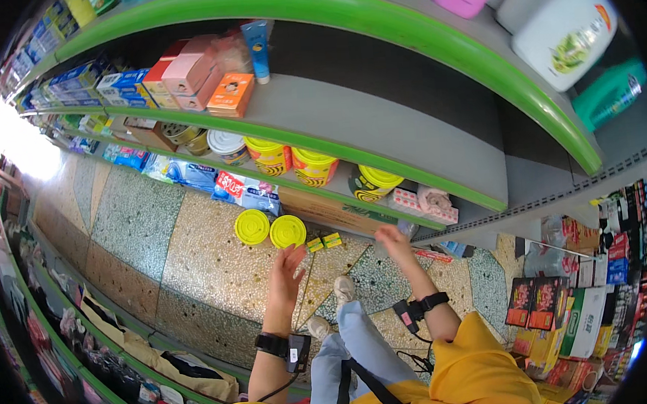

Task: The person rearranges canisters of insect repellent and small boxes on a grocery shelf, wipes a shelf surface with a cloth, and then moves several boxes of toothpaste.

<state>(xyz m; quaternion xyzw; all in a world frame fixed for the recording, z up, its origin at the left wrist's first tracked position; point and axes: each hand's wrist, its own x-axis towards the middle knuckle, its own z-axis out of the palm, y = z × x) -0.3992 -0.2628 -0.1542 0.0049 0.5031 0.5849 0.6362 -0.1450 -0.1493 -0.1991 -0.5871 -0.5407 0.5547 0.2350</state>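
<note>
My left hand (287,276) is raised over the terrazzo floor, palm turned inward and fingers apart, with nothing in it. Just beyond its fingertips two tubs with yellow lids, a left tub (251,227) and a right tub (288,231), stand on the floor. Beside them lie two small yellow-green boxes (324,242). My right hand (397,245) hovers near the lowest shelf edge, its fingers slightly blurred and seemingly empty. Close by on that shelf are a black tub with a yellow lid (377,182) and red-and-white packs (413,200).
A green-edged middle shelf (362,117) crosses in front, bearing an orange box (231,95) and a blue tube (258,49). Below it stand yellow-and-red tubs (314,166). A cardboard box (329,210) lies under the bottom shelf. Stacked cartons (582,319) are at right; another shelf (97,381) runs along the left.
</note>
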